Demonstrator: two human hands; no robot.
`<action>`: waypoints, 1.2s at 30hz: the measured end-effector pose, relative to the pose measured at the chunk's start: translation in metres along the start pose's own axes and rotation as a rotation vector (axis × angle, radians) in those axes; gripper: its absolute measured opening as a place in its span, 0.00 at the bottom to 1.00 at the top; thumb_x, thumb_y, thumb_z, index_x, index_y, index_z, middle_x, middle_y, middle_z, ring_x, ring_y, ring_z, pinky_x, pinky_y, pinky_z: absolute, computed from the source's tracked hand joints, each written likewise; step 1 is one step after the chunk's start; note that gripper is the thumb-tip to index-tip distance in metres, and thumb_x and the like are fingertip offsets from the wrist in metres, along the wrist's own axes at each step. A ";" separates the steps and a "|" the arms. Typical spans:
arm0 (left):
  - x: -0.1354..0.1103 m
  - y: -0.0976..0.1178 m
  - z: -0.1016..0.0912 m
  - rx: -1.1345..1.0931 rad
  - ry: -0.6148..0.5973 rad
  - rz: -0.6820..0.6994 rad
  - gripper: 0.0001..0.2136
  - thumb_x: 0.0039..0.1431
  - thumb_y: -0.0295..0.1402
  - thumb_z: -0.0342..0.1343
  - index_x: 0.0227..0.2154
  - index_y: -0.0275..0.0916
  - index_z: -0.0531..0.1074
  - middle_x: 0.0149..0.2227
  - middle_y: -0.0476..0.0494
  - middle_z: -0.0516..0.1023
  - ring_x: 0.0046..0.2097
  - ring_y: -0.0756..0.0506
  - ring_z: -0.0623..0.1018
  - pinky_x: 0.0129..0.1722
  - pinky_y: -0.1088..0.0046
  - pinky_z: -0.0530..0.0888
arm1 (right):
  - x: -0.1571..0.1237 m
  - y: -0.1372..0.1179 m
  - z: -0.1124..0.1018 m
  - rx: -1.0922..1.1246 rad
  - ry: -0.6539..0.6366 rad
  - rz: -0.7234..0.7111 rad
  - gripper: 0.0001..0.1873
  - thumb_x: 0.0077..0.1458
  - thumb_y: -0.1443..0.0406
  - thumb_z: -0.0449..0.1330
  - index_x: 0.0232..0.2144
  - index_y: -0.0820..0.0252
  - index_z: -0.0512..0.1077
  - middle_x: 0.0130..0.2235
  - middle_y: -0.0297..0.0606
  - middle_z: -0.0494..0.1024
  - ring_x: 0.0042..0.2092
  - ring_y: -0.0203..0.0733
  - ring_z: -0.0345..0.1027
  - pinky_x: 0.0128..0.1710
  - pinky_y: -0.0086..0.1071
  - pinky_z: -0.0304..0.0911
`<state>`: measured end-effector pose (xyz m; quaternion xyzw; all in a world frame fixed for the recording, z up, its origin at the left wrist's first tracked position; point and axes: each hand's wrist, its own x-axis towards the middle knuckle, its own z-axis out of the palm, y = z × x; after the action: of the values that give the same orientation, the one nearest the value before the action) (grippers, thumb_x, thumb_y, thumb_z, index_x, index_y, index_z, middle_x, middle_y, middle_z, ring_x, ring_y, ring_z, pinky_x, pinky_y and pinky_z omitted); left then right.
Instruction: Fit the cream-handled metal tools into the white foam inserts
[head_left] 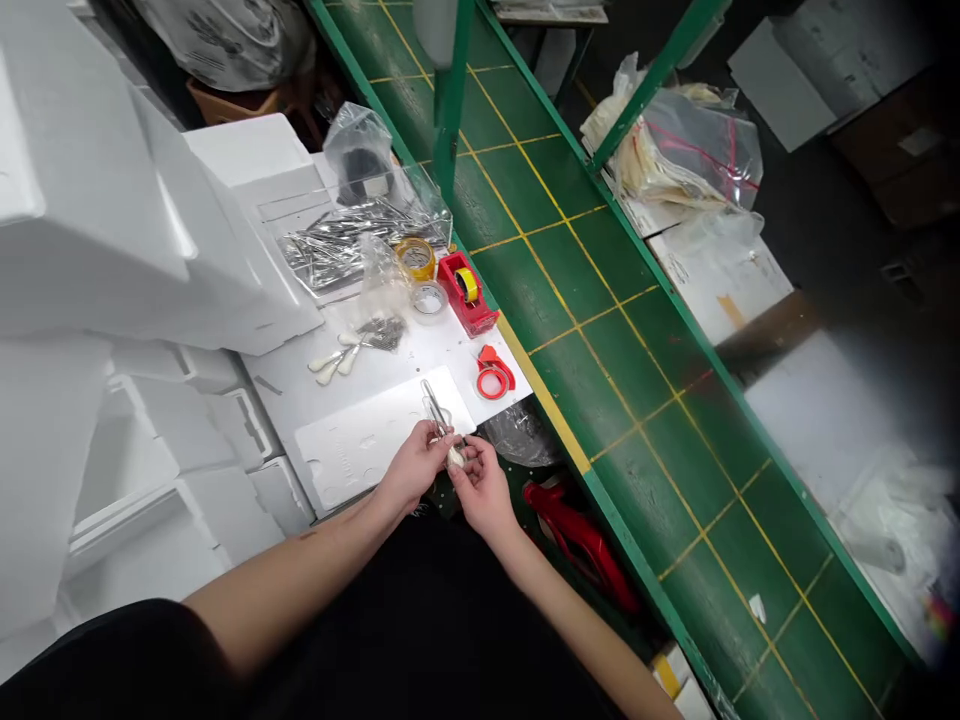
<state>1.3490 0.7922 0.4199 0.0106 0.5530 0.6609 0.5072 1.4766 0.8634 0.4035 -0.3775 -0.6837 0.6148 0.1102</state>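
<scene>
Two hands close together over near edge of white desk (289, 395): left hand (411, 465) and right hand (480, 488), fingers curled, both pinching slim steel instrument (433, 412), pale tip down, above white foam tray (360, 450). Red tape dispenser (466, 292) and red tape roll (493, 376) near desk's right edge. Green conveyor belt (600, 350) runs just beyond yellow strip (544, 392). Stacked white foam blocks (112, 200) crowd left side.

The right hand (480, 488) has open passage rightward over the green conveyor belt (622, 420). Ahead, the red tape dispenser (466, 293) and plastic bags (360, 155) crowd the surface (281, 395). Stacked white foam boxes (45, 470) hem in the left hand (411, 465) on its left.
</scene>
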 end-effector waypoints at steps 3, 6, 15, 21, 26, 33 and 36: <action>0.013 -0.008 -0.004 0.118 -0.007 0.033 0.13 0.58 0.40 0.60 0.40 0.40 0.66 0.39 0.45 0.75 0.40 0.46 0.78 0.41 0.68 0.76 | 0.017 0.009 0.012 0.064 0.043 0.016 0.20 0.56 0.59 0.61 0.50 0.54 0.65 0.43 0.39 0.75 0.37 0.38 0.72 0.36 0.32 0.71; 0.030 -0.004 -0.021 0.209 -0.003 0.018 0.15 0.57 0.41 0.61 0.40 0.38 0.67 0.40 0.43 0.76 0.40 0.45 0.78 0.44 0.64 0.76 | 0.039 0.016 0.023 0.004 0.050 0.062 0.18 0.55 0.59 0.60 0.47 0.55 0.64 0.41 0.37 0.76 0.36 0.38 0.72 0.34 0.32 0.71; 0.052 0.020 -0.094 0.581 0.138 0.201 0.21 0.58 0.42 0.60 0.52 0.39 0.68 0.57 0.35 0.73 0.58 0.37 0.73 0.59 0.56 0.67 | 0.076 0.018 0.035 -0.505 0.179 0.087 0.09 0.57 0.61 0.57 0.41 0.57 0.67 0.39 0.38 0.77 0.39 0.42 0.72 0.44 0.33 0.67; 0.043 0.026 -0.105 0.797 0.071 0.271 0.21 0.65 0.42 0.51 0.57 0.36 0.64 0.61 0.31 0.68 0.64 0.36 0.68 0.61 0.54 0.69 | 0.082 0.012 0.041 -0.973 0.133 0.028 0.07 0.62 0.66 0.53 0.39 0.60 0.71 0.46 0.46 0.71 0.45 0.47 0.70 0.45 0.36 0.65; 0.052 0.022 -0.093 1.103 -0.054 0.502 0.21 0.68 0.39 0.46 0.60 0.36 0.64 0.63 0.32 0.67 0.64 0.37 0.68 0.63 0.53 0.68 | 0.092 0.013 0.035 -1.155 0.146 -0.034 0.09 0.64 0.65 0.54 0.45 0.59 0.69 0.46 0.44 0.70 0.44 0.46 0.69 0.41 0.35 0.64; 0.101 -0.023 -0.061 1.593 -0.324 0.817 0.25 0.66 0.29 0.44 0.65 0.27 0.61 0.70 0.29 0.55 0.72 0.36 0.51 0.70 0.48 0.47 | 0.093 0.017 0.020 -1.176 -0.002 -0.176 0.08 0.66 0.64 0.52 0.42 0.58 0.70 0.44 0.43 0.73 0.43 0.45 0.69 0.43 0.35 0.63; 0.109 -0.038 -0.067 1.598 -0.264 0.888 0.26 0.69 0.33 0.43 0.67 0.31 0.59 0.71 0.31 0.53 0.73 0.37 0.50 0.70 0.45 0.41 | 0.097 0.011 -0.006 -1.024 -0.094 -0.245 0.08 0.63 0.65 0.54 0.43 0.57 0.70 0.44 0.41 0.74 0.43 0.43 0.70 0.44 0.34 0.64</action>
<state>1.2824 0.8133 0.3066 0.6440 0.7277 0.2100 0.1082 1.4177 0.9300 0.3639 -0.2724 -0.9398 0.2009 -0.0481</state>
